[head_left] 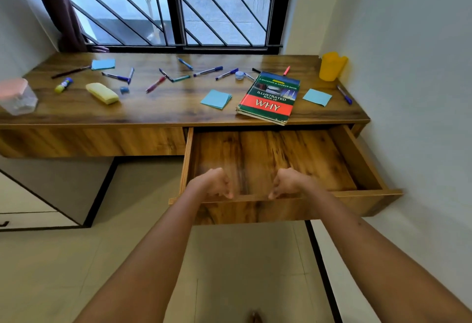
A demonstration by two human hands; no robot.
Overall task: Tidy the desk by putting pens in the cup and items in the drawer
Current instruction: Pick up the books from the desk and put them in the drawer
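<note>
Under the desk [178, 113], open bare-bottomed drawer [268, 159]

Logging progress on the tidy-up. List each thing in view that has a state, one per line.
drawer: pulled open, nothing inside
left hand: fingers curled over the drawer front
right hand: fingers curled over the drawer front
yellow cup: upright, no pens showing
book: closed, flat on the desk
pens: scattered on the desk
clear jar: lid on
</note>
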